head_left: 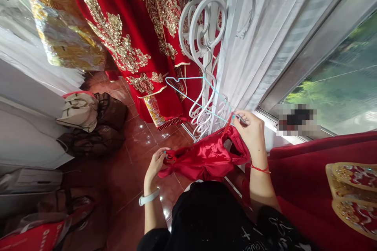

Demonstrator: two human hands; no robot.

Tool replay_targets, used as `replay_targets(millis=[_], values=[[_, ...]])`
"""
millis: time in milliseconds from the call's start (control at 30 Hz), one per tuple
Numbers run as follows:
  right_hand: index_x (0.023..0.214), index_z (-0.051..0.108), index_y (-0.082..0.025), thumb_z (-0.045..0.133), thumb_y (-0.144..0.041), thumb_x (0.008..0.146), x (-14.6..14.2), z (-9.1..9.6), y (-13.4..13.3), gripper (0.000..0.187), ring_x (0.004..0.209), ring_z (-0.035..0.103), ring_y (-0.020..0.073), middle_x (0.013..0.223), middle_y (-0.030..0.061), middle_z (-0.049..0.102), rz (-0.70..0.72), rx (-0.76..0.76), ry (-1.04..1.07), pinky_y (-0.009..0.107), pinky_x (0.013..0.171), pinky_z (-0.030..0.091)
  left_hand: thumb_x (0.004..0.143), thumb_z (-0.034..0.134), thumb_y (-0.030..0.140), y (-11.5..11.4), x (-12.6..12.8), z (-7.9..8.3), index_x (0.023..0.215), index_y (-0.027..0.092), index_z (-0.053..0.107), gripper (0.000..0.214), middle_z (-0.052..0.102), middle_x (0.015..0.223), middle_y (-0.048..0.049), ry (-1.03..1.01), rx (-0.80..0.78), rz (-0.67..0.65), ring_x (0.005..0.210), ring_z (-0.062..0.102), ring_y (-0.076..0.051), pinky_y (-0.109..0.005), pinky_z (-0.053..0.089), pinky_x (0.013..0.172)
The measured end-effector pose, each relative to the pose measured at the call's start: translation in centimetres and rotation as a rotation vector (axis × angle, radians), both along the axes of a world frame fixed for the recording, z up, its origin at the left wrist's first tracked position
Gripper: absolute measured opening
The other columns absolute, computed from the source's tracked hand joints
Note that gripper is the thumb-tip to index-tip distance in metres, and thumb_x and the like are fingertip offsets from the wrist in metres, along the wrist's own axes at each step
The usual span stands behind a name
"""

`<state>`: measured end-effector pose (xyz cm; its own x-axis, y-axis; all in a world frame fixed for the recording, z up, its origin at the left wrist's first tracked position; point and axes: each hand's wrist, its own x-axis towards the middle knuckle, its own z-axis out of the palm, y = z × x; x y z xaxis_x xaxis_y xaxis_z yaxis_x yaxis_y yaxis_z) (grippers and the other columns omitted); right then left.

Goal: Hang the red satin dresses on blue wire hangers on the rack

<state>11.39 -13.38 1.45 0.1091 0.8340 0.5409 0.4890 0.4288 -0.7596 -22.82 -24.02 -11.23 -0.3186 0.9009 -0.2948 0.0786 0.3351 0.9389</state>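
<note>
A person's right hand [250, 129] pinches a light-blue wire hanger [203, 94] at the red satin garment [206, 157], while the left hand [157, 162] clasps its other end, keeping the slippery fabric spread beside the white scrollwork rack [203, 27].

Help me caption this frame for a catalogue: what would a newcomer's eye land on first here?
First the shiny red satin garment at centre, gripped by the left hand and the right hand, which also pinches a light blue wire hanger. Above it hangs a red robe with gold embroidery, beside a white scrolled metal grille. Brown and cream bags sit on the red tiled floor at left.
</note>
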Motion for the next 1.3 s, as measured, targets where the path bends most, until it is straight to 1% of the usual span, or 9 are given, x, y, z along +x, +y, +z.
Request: replay_targets(millis=[167, 300, 500, 667, 800, 933, 1100, 1200, 1300], values=[[0.105, 0.074, -0.020, 0.068, -0.031, 0.083, 0.4, 0.6, 0.9, 0.025, 0.061, 0.053, 0.0138, 0.071, -0.0017, 0.062, 0.028, -0.023, -0.024, 0.029, 0.062, 0.046, 0.066, 0.065, 0.019, 0.9, 0.4, -1.3, 0.090, 0.017, 0.068, 0.024, 0.072, 0.087, -0.0046, 0.284, -0.124, 0.073, 0.071, 0.067, -0.017, -0.026, 0.051, 0.065], [0.101, 0.077, -0.020, 0.070, -0.033, 0.084, 0.2, -0.9, 2.4, 0.023, 0.070, 0.052, 0.0182, 0.075, 0.0010, 0.060, -0.006, 0.058, -0.081, 0.033, 0.070, 0.047, 0.068, 0.061, 0.007, 1.2, 0.0, -1.8, 0.065, 0.018, 0.064, 0.012, 0.067, 0.070, -0.0059, 0.456, -0.223, 0.143, 0.074, 0.067, -0.022, -0.030, 0.049, 0.072], [0.090, 0.072, -0.022, 0.071, -0.028, 0.080, -1.3, -3.1, 4.8, 0.011, 0.084, 0.052, 0.0244, 0.078, 0.0025, 0.060, -0.311, 0.199, -0.154, 0.042, 0.087, 0.044, 0.074, 0.060, 0.017, 0.9, -0.7, -1.5, 0.054, 0.022, 0.057, 0.020, 0.059, 0.063, -0.0061, 0.451, -0.152, 0.229, 0.086, 0.067, -0.029, -0.037, 0.049, 0.086], [0.082, 0.067, -0.024, 0.057, -0.017, 0.082, -1.1, -4.1, 6.9, 0.012, 0.086, 0.052, 0.0248, 0.079, 0.0033, 0.061, -0.354, 0.328, -0.205, 0.041, 0.086, 0.039, 0.080, 0.056, 0.042, 2.2, -0.4, -0.7, 0.069, 0.022, 0.053, 0.023, 0.061, 0.071, -0.0041, 0.265, -0.061, 0.307, 0.078, 0.065, -0.022, -0.035, 0.056, 0.079], [0.081, 0.065, -0.024, 0.056, -0.015, 0.080, 0.3, -3.9, 8.4, 0.013, 0.086, 0.052, 0.0248, 0.078, 0.0033, 0.059, -0.318, 0.367, -0.272, 0.039, 0.083, 0.037, 0.073, 0.062, 0.046, 4.6, -1.1, 2.5, 0.072, 0.020, 0.054, 0.027, 0.057, 0.064, 0.0007, 0.095, 0.000, 0.290, 0.060, 0.061, -0.015, -0.026, 0.053, 0.060], [0.082, 0.064, -0.023, 0.056, -0.014, 0.079, 2.0, -3.0, 9.6, 0.012, 0.088, 0.052, 0.0246, 0.078, 0.0026, 0.057, -0.261, 0.397, -0.317, 0.038, 0.083, 0.035, 0.074, 0.069, 0.038, 7.5, -2.1, 8.2, 0.077, 0.018, 0.062, 0.021, 0.066, 0.068, -0.0037, -0.001, 0.127, 0.213, 0.056, 0.062, -0.013, -0.021, 0.049, 0.051], [0.083, 0.064, -0.023, 0.055, -0.014, 0.079, 3.7, -1.8, 10.7, 0.013, 0.088, 0.051, 0.0243, 0.078, 0.0023, 0.056, -0.198, 0.417, -0.352, 0.038, 0.084, 0.034, 0.086, 0.059, 0.026, 10.6, -2.0, 14.6, 0.086, 0.018, 0.068, 0.012, 0.070, 0.069, -0.0049, 0.069, 0.218, 0.128, 0.059, 0.066, -0.015, -0.024, 0.056, 0.055], [0.083, 0.065, -0.023, 0.055, -0.013, 0.079, 3.9, -1.5, 10.9, 0.015, 0.088, 0.050, 0.0242, 0.079, 0.0028, 0.056, -0.165, 0.407, -0.368, 0.038, 0.084, 0.034, 0.088, 0.051, 0.018, 12.3, -0.8, 16.6, 0.089, 0.015, 0.069, 0.019, 0.073, 0.078, -0.0070, 0.104, 0.254, 0.084, 0.058, 0.066, -0.014, -0.028, 0.059, 0.060], [0.083, 0.065, -0.023, 0.054, -0.013, 0.079, 3.6, -1.4, 10.8, 0.016, 0.090, 0.050, 0.0248, 0.081, 0.0032, 0.056, -0.153, 0.328, -0.396, 0.040, 0.087, 0.036, 0.088, 0.048, 0.011, 13.6, 1.3, 17.0, 0.093, 0.013, 0.071, 0.024, 0.074, 0.084, -0.0090, 0.127, 0.269, -0.016, 0.062, 0.068, -0.015, -0.031, 0.061, 0.064]])
